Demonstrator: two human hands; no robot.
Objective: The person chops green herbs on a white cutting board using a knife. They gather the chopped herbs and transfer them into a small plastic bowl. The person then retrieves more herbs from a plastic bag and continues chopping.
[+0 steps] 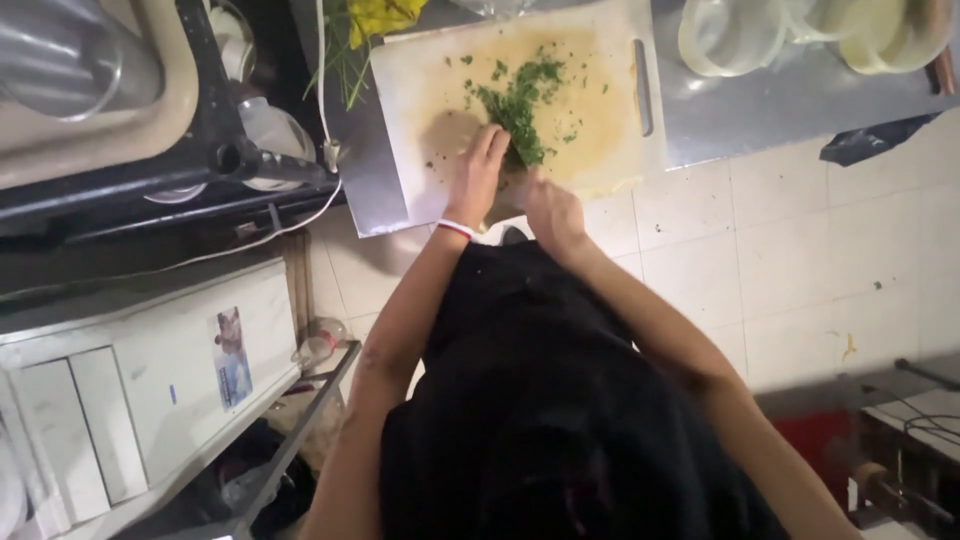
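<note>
Left hand (476, 180) lies flat with fingers together, pressing the pile of chopped green herbs (520, 110) on the white plastic cutting board (420, 80). Right hand (552, 212), just beside it, looks closed; I cannot tell around what. Herbs seem light, soft, loose; better gathered from both sides.

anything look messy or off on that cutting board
Chopped green herbs are scattered in loose flecks beyond the main pile, and the white cutting board shows a yellowish stain across its middle. Both hands gather the pile at its near edge.
</note>
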